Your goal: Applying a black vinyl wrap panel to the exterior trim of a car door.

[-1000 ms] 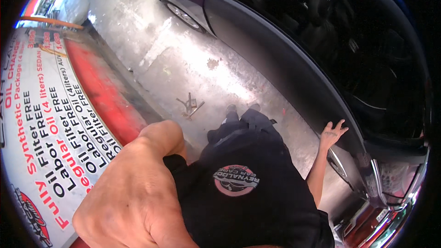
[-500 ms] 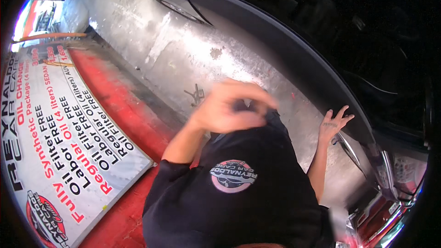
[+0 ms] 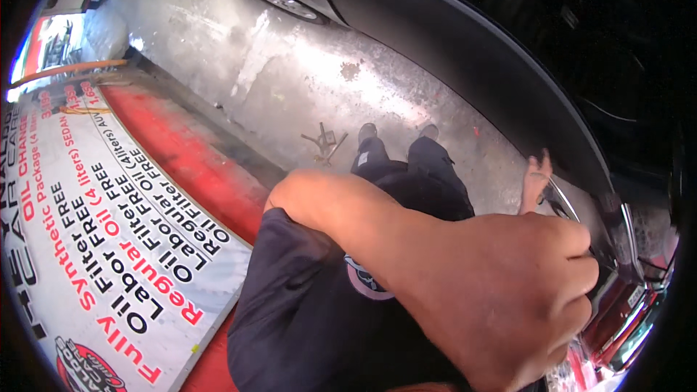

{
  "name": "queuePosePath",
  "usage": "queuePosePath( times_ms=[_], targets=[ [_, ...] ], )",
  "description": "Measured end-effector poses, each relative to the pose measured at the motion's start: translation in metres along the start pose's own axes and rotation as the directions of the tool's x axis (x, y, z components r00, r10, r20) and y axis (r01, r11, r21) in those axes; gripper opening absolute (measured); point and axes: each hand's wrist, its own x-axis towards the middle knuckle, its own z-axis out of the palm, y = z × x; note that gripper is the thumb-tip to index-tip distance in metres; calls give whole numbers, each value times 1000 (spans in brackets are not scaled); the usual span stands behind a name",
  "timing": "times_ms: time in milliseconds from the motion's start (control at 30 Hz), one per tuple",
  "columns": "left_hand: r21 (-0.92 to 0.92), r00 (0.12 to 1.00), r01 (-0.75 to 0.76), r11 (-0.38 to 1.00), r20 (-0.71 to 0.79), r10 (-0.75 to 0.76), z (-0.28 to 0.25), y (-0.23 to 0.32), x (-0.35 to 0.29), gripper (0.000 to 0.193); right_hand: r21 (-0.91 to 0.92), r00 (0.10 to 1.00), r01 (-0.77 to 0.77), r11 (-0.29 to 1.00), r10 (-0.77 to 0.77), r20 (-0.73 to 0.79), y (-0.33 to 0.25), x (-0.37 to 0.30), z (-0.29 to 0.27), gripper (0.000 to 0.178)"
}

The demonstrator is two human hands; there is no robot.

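My left hand [image 3: 519,290] is large and close, reaching across my chest toward the right. Its fingers are curled into a fist, and whatever they may hold is hidden. Beyond its wrist, my right hand [image 3: 537,172] is partly visible beside the lower side of a dark car [image 3: 465,47]. The fingers there look extended, with nothing seen in them. Whether that hand touches the car I cannot tell. A dark shirt with a round emblem [image 3: 363,279] covers my torso, partly behind the left forearm.
A large printed banner [image 3: 94,247] spans the left, beside a red painted strip [image 3: 178,163]. On the concrete floor stands a small metal stand [image 3: 324,141] near my shoes [image 3: 368,132]. The car's wheel [image 3: 289,3] is farther off. A red vehicle [image 3: 613,319] shows at lower right.
My left hand has swung from in front of my chest to the right and closer, its fingers now curled tighter. My right hand has shifted slightly up and is less visible.
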Motion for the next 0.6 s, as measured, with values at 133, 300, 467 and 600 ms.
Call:
queuePosePath(
  times_ms=[133, 300, 467, 600],
  targets=[
    [-164, 985, 89, 982, -131, -111, -44, 15, -9, 15, -41, 936, -30, 999, 43, 351, -9, -84, 46, 48],
    [-88, 989, 90, 992, 129, -78, -106, 32, -17, 28, 74, 874, -107, 991, 59, 482, -19, -173, 69, 49],
    [18, 977, -210, 978, 46, 209, -86, 37, -63, 26, -61, 660, -461, 886, 388, 643, -3, -209, 72, 48],
    [-68, 906, 277, 958, 351, -237, -60, -39, -143, 24, 32, 681, -508, 861, 378, 627, -18, -207, 55, 49]
  ],
)
